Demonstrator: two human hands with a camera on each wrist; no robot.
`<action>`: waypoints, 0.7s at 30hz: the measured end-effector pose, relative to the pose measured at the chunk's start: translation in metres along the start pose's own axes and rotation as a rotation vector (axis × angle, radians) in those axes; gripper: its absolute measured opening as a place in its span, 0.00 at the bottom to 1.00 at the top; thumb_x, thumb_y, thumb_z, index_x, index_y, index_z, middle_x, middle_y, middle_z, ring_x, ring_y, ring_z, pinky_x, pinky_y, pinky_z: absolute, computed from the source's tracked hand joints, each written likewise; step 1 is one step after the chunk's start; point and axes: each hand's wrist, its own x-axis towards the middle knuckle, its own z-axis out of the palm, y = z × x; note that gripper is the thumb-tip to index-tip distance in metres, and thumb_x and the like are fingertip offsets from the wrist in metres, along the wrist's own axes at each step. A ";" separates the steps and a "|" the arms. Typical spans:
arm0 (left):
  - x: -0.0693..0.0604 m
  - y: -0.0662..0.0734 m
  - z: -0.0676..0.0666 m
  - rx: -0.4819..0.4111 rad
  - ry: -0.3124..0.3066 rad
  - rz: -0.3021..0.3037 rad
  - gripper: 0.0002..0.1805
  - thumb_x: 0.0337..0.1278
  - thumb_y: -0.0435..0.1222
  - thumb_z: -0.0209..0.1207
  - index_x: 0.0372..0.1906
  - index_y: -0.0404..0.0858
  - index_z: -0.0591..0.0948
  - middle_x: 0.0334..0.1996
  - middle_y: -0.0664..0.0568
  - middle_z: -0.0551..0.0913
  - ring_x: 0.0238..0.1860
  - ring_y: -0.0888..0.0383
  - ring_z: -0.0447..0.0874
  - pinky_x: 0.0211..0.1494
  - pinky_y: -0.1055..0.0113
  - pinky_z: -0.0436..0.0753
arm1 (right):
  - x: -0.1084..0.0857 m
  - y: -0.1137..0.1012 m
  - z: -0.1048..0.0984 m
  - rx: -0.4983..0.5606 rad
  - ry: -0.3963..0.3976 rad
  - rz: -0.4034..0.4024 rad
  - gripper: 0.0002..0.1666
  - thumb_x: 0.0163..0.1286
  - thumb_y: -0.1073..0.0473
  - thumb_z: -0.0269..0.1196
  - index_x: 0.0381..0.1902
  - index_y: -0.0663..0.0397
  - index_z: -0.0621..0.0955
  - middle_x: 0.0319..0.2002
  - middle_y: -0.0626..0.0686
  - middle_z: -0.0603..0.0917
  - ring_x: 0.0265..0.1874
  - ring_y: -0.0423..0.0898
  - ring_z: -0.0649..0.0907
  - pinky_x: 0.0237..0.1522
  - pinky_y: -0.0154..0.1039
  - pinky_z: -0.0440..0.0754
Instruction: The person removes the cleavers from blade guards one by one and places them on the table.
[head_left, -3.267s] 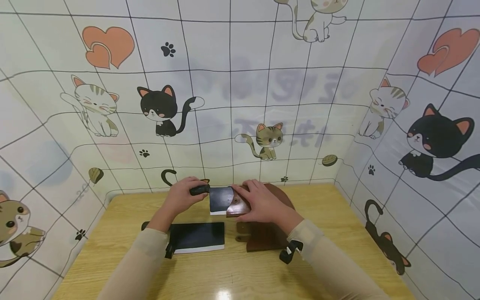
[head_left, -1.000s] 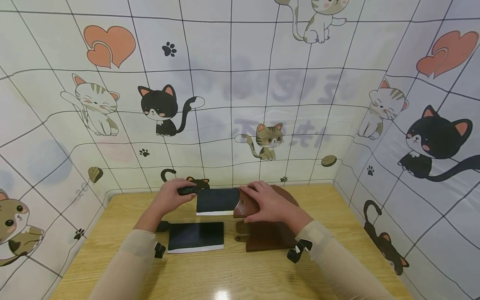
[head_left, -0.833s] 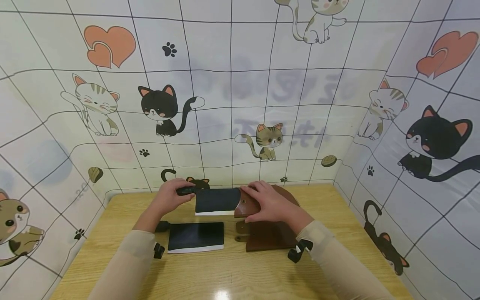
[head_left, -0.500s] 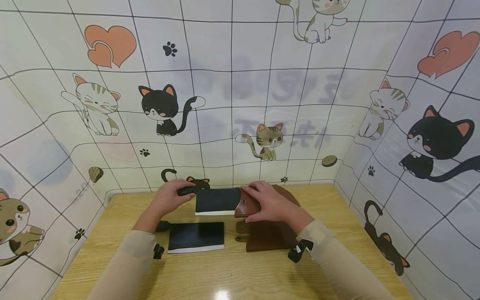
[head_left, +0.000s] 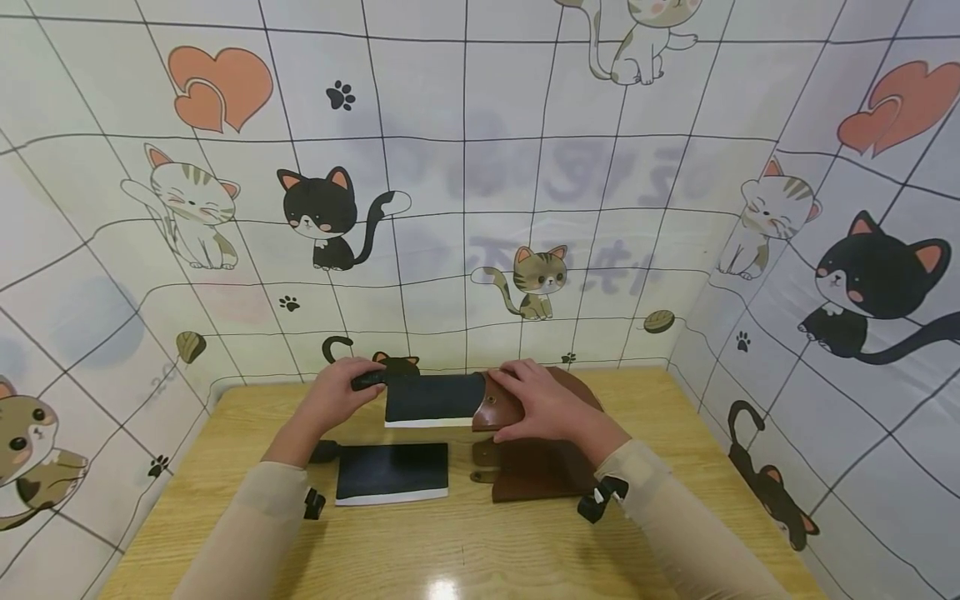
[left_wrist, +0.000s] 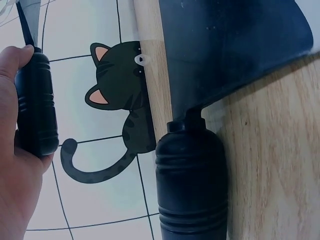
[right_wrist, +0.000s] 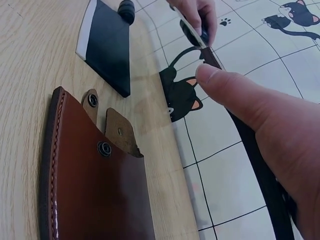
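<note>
My left hand (head_left: pixel 341 392) grips the black ridged handle (left_wrist: pixel 36 100) of a cleaver whose dark blade (head_left: pixel 431 398) has a pale cutting edge facing me. The far end of that blade sits inside a brown leather sheath (head_left: pixel 497 410). Around this sheath lies my right hand (head_left: pixel 536 400), thumb on the near side and fingers over the top; in the right wrist view the sheath appears edge-on beside the thumb (right_wrist: pixel 240 97). Both are held above the table. A second cleaver (head_left: pixel 392 475) lies bare below my left hand, and a second brown sheath (head_left: pixel 536 475) lies below my right.
The second sheath has two snap straps (right_wrist: pixel 120 130) pointing left, unfastened. The second cleaver's black handle (left_wrist: pixel 192 180) points left, partly under my left wrist. A wooden table (head_left: pixel 465 542) meets a cat-print cloth wall (head_left: pixel 465 208) close behind the hands.
My left hand has moved left with the cleaver, so more of its blade shows outside the sheath than before. My right hand has shifted slightly right with the sheath. The second cleaver and sheath stay put.
</note>
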 end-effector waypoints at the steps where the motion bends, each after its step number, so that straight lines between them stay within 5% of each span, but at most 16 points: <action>1: 0.000 0.000 0.000 -0.001 -0.001 -0.001 0.21 0.73 0.42 0.74 0.65 0.41 0.89 0.59 0.43 0.89 0.58 0.40 0.86 0.56 0.41 0.87 | 0.000 0.000 0.000 -0.004 -0.001 0.001 0.69 0.60 0.22 0.78 0.88 0.46 0.65 0.78 0.55 0.70 0.75 0.56 0.69 0.72 0.60 0.73; 8: -0.001 -0.001 -0.001 0.006 0.003 -0.004 0.20 0.71 0.41 0.75 0.64 0.41 0.89 0.59 0.42 0.89 0.58 0.40 0.87 0.56 0.40 0.87 | 0.000 0.004 0.001 -0.007 0.006 -0.008 0.71 0.58 0.23 0.80 0.88 0.51 0.66 0.80 0.56 0.69 0.76 0.58 0.69 0.74 0.62 0.72; 21: -0.002 -0.004 -0.007 -0.004 0.009 -0.006 0.20 0.71 0.38 0.75 0.64 0.39 0.89 0.58 0.42 0.89 0.58 0.39 0.87 0.55 0.39 0.87 | -0.005 0.009 0.001 -0.015 0.011 0.038 0.70 0.57 0.26 0.82 0.88 0.46 0.66 0.80 0.56 0.69 0.78 0.58 0.68 0.75 0.64 0.71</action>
